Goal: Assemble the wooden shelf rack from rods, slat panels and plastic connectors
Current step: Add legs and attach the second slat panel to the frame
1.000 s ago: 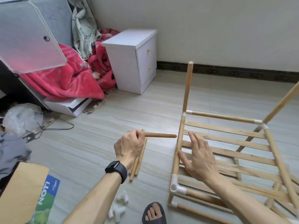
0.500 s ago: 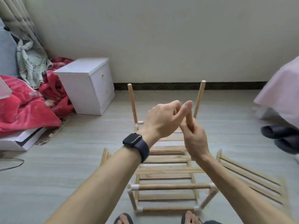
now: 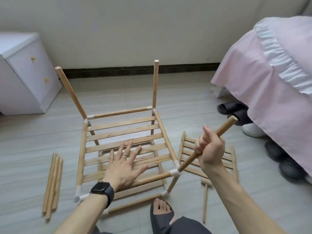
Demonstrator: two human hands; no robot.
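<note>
Bed [image 3: 270,81]: right edge of floor [image 3: 33,141], pink cover, cut off by the frame. Shoes [image 3: 236,114] are half hidden under it, number unclear.
Cabinet [image 3: 25,73]: white, far left, cut off at the frame edge.
Rack [image 3: 81,157]: mid-floor, part built. The lower tier is mostly hidden behind the upper slats [image 3: 125,132]. Posts [image 3: 70,92] rise from the two far corners, the left one leaning outward.
Spare panel [image 3: 187,149]: flat on floor just right of rack, its middle hidden by the right hand and forearm.
Left hand [image 3: 124,168]: flat on the upper slats toward the rack's near edge, fingers straight and spread, gripping nothing. Watch [image 3: 102,191] on the wrist.
Right hand [image 3: 210,149]: fingers curled tight round rod [image 3: 224,127]. The rod is tilted, lower tip at connector [image 3: 175,172] on the rack's near right corner. Seated or only touching, cannot tell.
Foot [image 3: 162,210]: in dark slipper, at the rack's near edge.
Change: a moment back both hands were raised together on the rod above the rack. Now the left is down on the slats and the right alone carries the rod. The view has dipped, and the red bedding at left is gone from sight.
Counts: posts up, 2. Loose rods [image 3: 52,183] left of rack, 3 visible, blurred. Single rod [image 3: 205,203] right of rack, 1. White connectors, at least 6 made out.
</note>
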